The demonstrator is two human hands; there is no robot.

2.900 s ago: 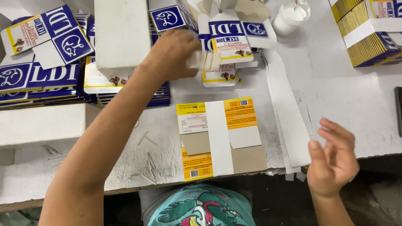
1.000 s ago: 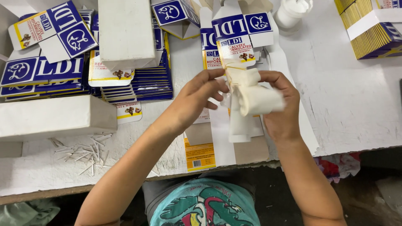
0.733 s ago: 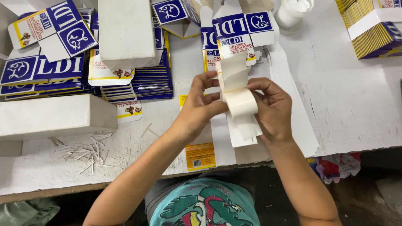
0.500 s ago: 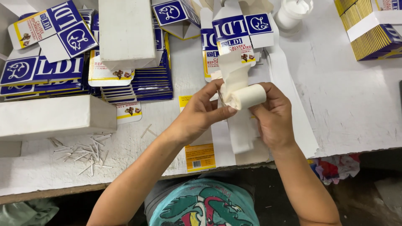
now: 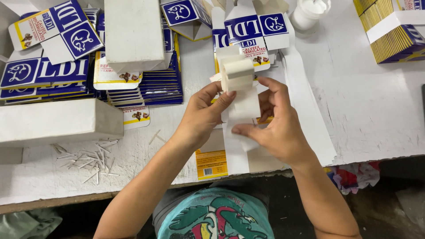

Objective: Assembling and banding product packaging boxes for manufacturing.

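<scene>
**Thin white card strip, half folded, pinched between both hands**

The left hand and the right hand hold a folded white card strip in the air above the surface, over a flattened carton blank whose yellow and orange panel shows just below the left wrist. The left fingers are narrowed to a pinch on the strip's left edge, thumb and forefinger closed on it just under the boxy fold at the top. The right fingers curl round the right edge, the forefinger reaching up beside the fold while the thumb presses the loose lower tail against the palm. Both hands are closed on the strip; neither is free.

The strip looks light and thin, a paperboard that keeps a crease but buckles if squeezed flat-on. It seems dry and matt, so slipping is unlikely; crushing the folded top is the likelier fault. The safest hold is probably on the edges beside a crease, as the fingers have it now, with light pressure and the tail supported.

Beyond the fingertips lie stacks of blue and white printed carton blanks, a plain white box and a white pot. Left of the left forearm sit a second long white box and scattered card slivers. A banded yellow bundle lies far right.
</scene>
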